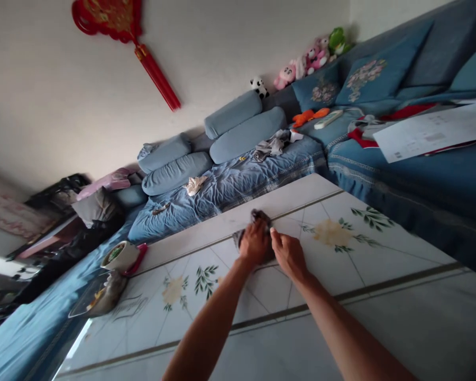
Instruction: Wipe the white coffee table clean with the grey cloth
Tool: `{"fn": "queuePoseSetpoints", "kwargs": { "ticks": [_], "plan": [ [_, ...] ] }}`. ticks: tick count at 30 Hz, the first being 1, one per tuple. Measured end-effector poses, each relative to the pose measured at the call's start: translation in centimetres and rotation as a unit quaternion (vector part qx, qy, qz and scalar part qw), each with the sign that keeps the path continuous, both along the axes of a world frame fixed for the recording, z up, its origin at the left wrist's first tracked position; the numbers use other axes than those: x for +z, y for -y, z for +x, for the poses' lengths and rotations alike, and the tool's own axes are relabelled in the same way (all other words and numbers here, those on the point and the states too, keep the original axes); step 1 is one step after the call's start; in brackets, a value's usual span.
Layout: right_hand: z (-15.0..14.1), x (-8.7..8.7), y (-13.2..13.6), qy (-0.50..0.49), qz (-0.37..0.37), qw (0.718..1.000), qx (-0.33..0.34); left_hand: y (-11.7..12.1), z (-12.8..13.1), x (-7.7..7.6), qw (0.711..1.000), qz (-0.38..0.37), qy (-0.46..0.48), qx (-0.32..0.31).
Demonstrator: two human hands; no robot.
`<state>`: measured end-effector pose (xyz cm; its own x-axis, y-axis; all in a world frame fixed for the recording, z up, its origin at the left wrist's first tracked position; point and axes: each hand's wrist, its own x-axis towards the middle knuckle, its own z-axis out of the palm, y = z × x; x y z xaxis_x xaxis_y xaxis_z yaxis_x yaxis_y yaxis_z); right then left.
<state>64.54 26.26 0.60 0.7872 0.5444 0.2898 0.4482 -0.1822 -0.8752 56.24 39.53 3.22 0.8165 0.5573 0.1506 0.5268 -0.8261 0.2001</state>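
A dark grey, crumpled cloth (261, 215) lies on the white table (412, 312), whose top has flower patterns and dark gold stripes. My left hand (254, 244) presses down on the cloth, fingers bent over it. Just to its right, my right hand (290, 255) has its fingers closed, thumb up, pinching the cloth's right edge. Part of the cloth is hidden beneath both hands.
At the table's left end stand a white pot (122, 256) with something green inside and a clear container (99, 304) holding a bag. Blue sofas (222, 185) line the far and right sides, bearing cushions, clothes and papers (436, 132).
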Motion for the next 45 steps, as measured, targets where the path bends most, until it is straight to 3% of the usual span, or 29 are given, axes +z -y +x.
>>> {"fn": "queuePoseSetpoints", "kwargs": {
  "ticks": [3, 5, 7, 8, 10, 12, 13, 15, 17, 20, 22, 24, 26, 27, 29, 31, 34, 36, 37, 39, 41, 43, 45],
  "plan": [
    [0.5, 1.2, 0.7, -0.058, 0.038, 0.998, -0.013, 8.2, -8.3, -2.2, 0.992, 0.011, -0.008, -0.124],
    [0.6, 1.9, 1.1, -0.102, 0.065, 0.992, -0.034, 12.2, -16.8, -3.9, 0.987, 0.025, -0.025, -0.158],
    [0.4, 2.4, 1.3, -0.130, 0.076, 0.987, -0.048, 13.8, -25.9, -5.5, 0.983, 0.048, -0.031, -0.177],
    [0.2, 2.5, 1.3, -0.139, 0.074, 0.986, -0.047, 13.4, -30.2, -6.2, 0.987, 0.063, -0.023, -0.146],
    [-0.2, 2.5, 1.2, -0.149, 0.063, 0.986, -0.030, 10.3, -36.6, -6.5, 0.996, 0.080, 0.002, -0.044],
    [-0.8, 2.3, 0.9, -0.144, 0.054, 0.988, -0.011, 4.7, -39.2, -5.5, 0.995, 0.069, 0.032, 0.060],
    [-1.0, 2.1, 0.7, -0.138, 0.051, 0.989, -0.004, 1.5, -38.8, -4.6, 0.992, 0.059, 0.046, 0.105],
    [-1.4, 1.8, 0.5, -0.129, 0.051, 0.990, 0.004, -4.7, -34.5, -2.0, 0.977, 0.044, 0.055, 0.200],
    [-1.6, 1.7, 0.4, -0.128, 0.052, 0.990, 0.004, -9.7, -27.0, 0.7, 0.960, 0.035, 0.014, 0.278],
    [-1.5, 1.8, 0.6, -0.133, 0.055, 0.990, -0.003, -13.6, -13.6, 3.3, 0.966, 0.031, -0.025, 0.257],
    [-1.2, 2.1, 0.8, -0.133, 0.062, 0.989, -0.009, -13.8, -5.5, 3.4, 0.978, 0.030, -0.022, 0.205],
    [-0.8, 2.4, 1.0, -0.125, 0.077, 0.989, -0.018, -12.1, 0.5, 2.6, 0.988, 0.029, -0.019, 0.153],
    [-0.3, 2.7, 1.2, -0.111, 0.098, 0.988, -0.044, -8.6, 3.8, 1.5, 0.995, 0.023, -0.023, 0.099],
    [0.0, 2.7, 1.3, -0.106, 0.111, 0.986, -0.062, -6.4, 4.2, 0.9, 0.997, 0.018, -0.025, 0.064],
    [0.6, 2.8, 1.4, -0.109, 0.132, 0.980, -0.101, -1.0, 2.4, 0.0, 0.999, 0.004, -0.026, -0.022],
    [1.2, 2.6, 1.4, -0.128, 0.147, 0.972, -0.130, 4.7, -2.6, -0.8, 0.993, -0.013, -0.026, -0.115],
    [1.7, 2.4, 1.3, -0.166, 0.157, 0.962, -0.152, 11.8, -14.5, -2.7, 0.980, -0.035, -0.050, -0.187],
    [1.6, 2.3, 1.1, -0.187, 0.160, 0.957, -0.155, 13.5, -23.7, -4.4, 0.979, -0.033, -0.070, -0.190],
    [1.4, 2.3, 1.1, -0.194, 0.159, 0.956, -0.155, 13.2, -28.0, -5.1, 0.980, -0.025, -0.071, -0.186],
    [0.9, 2.5, 0.9, -0.200, 0.157, 0.956, -0.145, 10.1, -35.0, -5.9, 0.995, 0.001, -0.045, -0.084],
    [0.2, 2.7, 0.8, -0.204, 0.157, 0.958, -0.124, 4.6, -38.2, -5.5, 0.999, 0.016, -0.002, 0.030],
    [-0.3, 3.0, 0.7, -0.209, 0.158, 0.960, -0.100, -1.7, -36.8, -3.8, 0.992, 0.017, 0.033, 0.122],
    [-0.6, 3.2, 0.7, -0.214, 0.157, 0.960, -0.090, -7.2, -31.3, -1.5, 0.979, 0.011, 0.039, 0.201]
  ]
}}
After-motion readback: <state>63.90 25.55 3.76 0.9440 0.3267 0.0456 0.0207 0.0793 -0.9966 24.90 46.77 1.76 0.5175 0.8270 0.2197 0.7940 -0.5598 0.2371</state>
